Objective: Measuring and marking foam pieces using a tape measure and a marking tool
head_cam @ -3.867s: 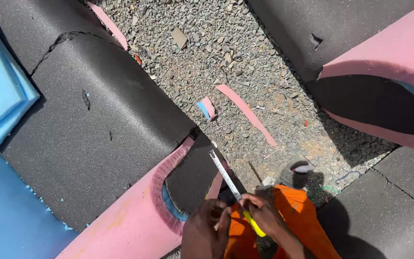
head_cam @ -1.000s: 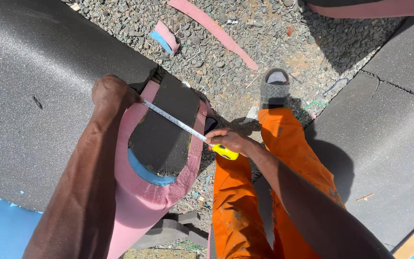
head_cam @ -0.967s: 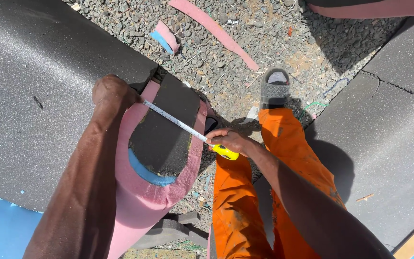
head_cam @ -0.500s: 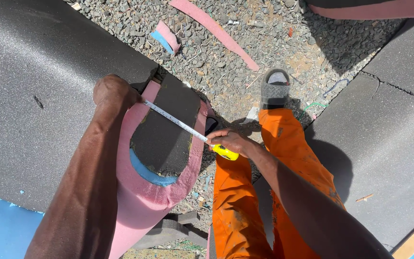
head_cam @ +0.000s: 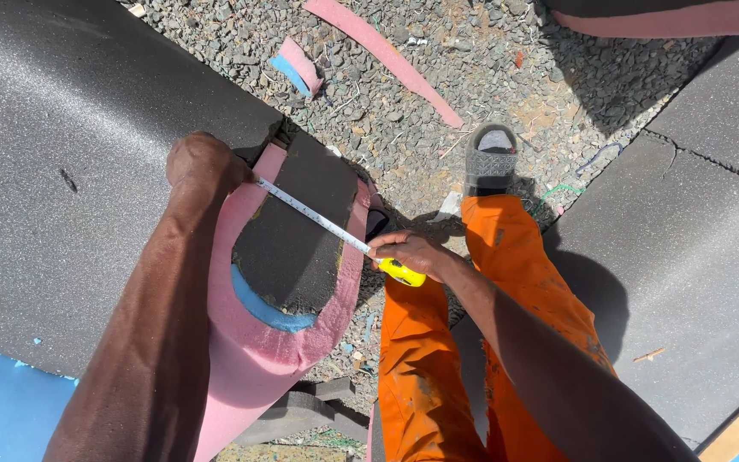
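My left hand (head_cam: pixel 203 164) presses the free end of a white measuring tape (head_cam: pixel 310 216) against the left edge of a dark grey foam piece (head_cam: pixel 297 231) with a pink rim (head_cam: pixel 250 342) and a blue strip. My right hand (head_cam: pixel 412 252) grips the yellow tape case (head_cam: pixel 402 272) at the piece's right edge. The tape runs taut and slanting across the top of the foam piece between the two hands.
A large dark grey foam sheet (head_cam: pixel 62 171) lies to the left, another (head_cam: pixel 686 257) to the right. My orange trouser legs (head_cam: pixel 506 282) and grey shoe (head_cam: pixel 491 158) stand on gravel (head_cam: pixel 404 94). Pink foam offcuts (head_cam: pixel 387 56) lie on the gravel; blue board (head_cam: pixel 2 411) at bottom left.
Since 3.9 s ago the view shifted and my hands stretched the tape across the foam piece. Over the last second the hands and tape have hardly moved.
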